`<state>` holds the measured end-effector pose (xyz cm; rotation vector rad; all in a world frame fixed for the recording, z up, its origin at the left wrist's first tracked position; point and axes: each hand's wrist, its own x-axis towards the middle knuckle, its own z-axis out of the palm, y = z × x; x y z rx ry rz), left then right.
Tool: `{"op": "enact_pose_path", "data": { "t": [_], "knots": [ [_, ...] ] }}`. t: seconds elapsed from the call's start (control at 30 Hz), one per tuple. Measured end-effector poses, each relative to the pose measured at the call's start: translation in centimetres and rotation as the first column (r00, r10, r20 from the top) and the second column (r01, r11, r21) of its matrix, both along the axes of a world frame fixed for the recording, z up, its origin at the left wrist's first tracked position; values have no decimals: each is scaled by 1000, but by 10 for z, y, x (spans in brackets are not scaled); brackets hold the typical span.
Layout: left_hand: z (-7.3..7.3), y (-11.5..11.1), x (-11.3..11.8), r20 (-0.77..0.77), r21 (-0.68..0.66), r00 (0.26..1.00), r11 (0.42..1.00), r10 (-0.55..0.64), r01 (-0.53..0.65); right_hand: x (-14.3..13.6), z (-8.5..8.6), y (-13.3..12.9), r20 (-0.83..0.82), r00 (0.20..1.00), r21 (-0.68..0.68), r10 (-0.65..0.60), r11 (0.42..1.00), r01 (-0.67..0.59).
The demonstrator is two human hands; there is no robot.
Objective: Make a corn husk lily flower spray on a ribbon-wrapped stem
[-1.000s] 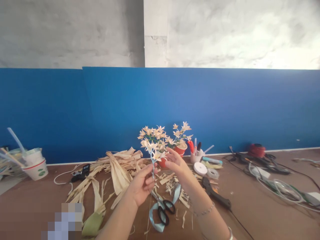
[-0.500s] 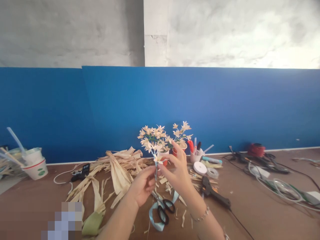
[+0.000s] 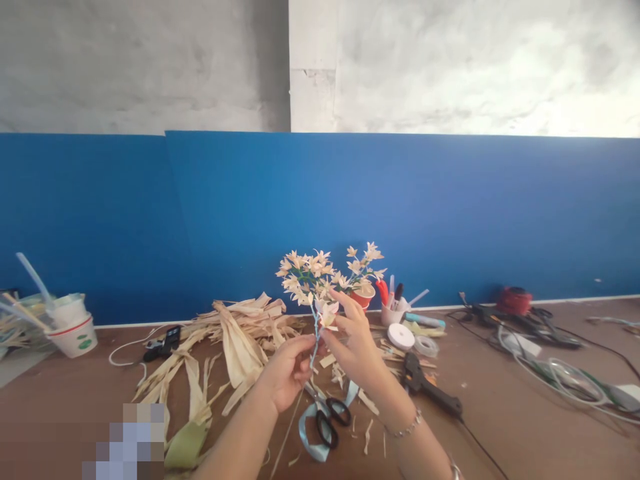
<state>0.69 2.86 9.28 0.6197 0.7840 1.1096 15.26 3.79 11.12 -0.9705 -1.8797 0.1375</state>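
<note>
My left hand (image 3: 287,373) pinches the thin, light-blue-wrapped stem (image 3: 315,333) of an artificial flower. Its cream bloom (image 3: 326,313) faces my right hand (image 3: 355,340), whose thumb and bent fingers close round the bloom and the upper stem. The contact under those fingers is partly hidden. Behind the hands stands a bunch of small cream artificial flowers (image 3: 307,267), with a second spray (image 3: 367,257) in a red cup (image 3: 364,295). Below my hands lie scissors with black handles (image 3: 326,427) on a light blue ribbon (image 3: 306,440).
Dried husks (image 3: 240,340) spread to the left, near a white cup with straws (image 3: 75,337). At right lie a glue gun (image 3: 433,390) with its cord, a white spool (image 3: 401,336), a tape roll (image 3: 426,345) and tangled cables (image 3: 555,373). A blue panel (image 3: 320,200) stands behind.
The bloom has turned and shifted slightly right, toward my right palm. More of the blue-wrapped stem shows above my left hand. My right hand has moved a little lower.
</note>
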Motion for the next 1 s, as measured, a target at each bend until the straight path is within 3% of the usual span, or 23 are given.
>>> {"op": "enact_pose_path", "data": {
  "t": [0.27,0.5,0.73,1.0],
  "knots": [
    [-1,0,-1,-28,67,1000,998,-8,10,-2,0,-2,10,999,-61,49,997,-49],
    [0,0,-2,-80,134,997,991,-13,24,-3,-2,-1,32,999,1,12,1000,-12],
    [3,1,-13,-142,142,967,963,-210,230,-5,0,-6,64,995,170,-83,983,71],
    [-3,2,-8,-259,170,963,978,-73,120,-3,1,-5,94,995,133,-34,991,21]
  ]
}}
